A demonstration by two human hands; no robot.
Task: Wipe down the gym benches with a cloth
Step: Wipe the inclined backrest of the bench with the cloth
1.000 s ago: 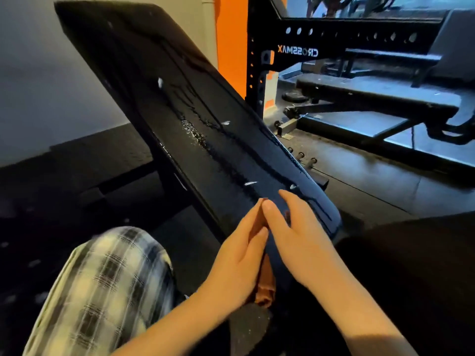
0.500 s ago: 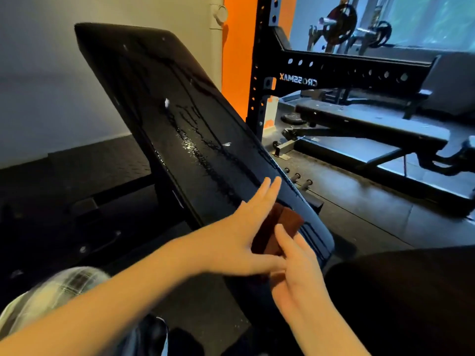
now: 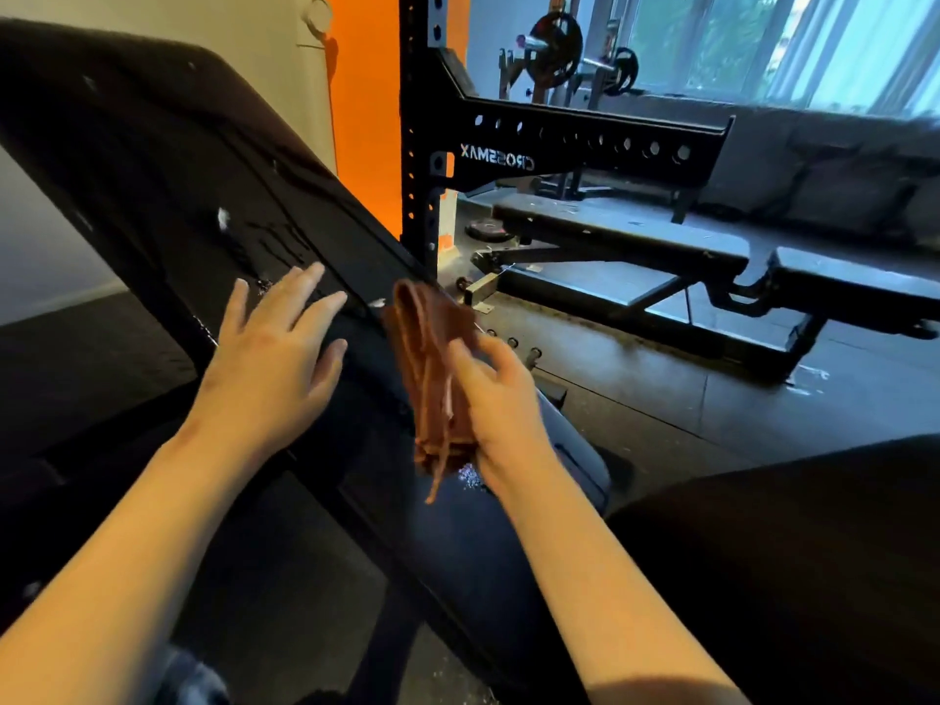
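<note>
A black inclined bench pad [image 3: 152, 160] slopes down from the upper left toward the centre, its surface wet with streaks and drops. My right hand [image 3: 496, 394] grips a folded brown cloth [image 3: 430, 368], holding it upright just off the pad's right edge. My left hand [image 3: 274, 353] hovers over the pad's middle with its fingers spread and straight; whether it touches the surface I cannot tell.
A flat black bench [image 3: 636, 241] stands on the floor to the right. Behind it rises a black rack [image 3: 559, 145] beside an orange wall strip [image 3: 363, 109]. Weight plates on a bar [image 3: 557, 48] sit by the window. A dark seat pad [image 3: 793, 562] fills the lower right.
The cloth has passed from between both hands into my right hand alone and lifted off the pad. My left hand has moved left and up over the pad.
</note>
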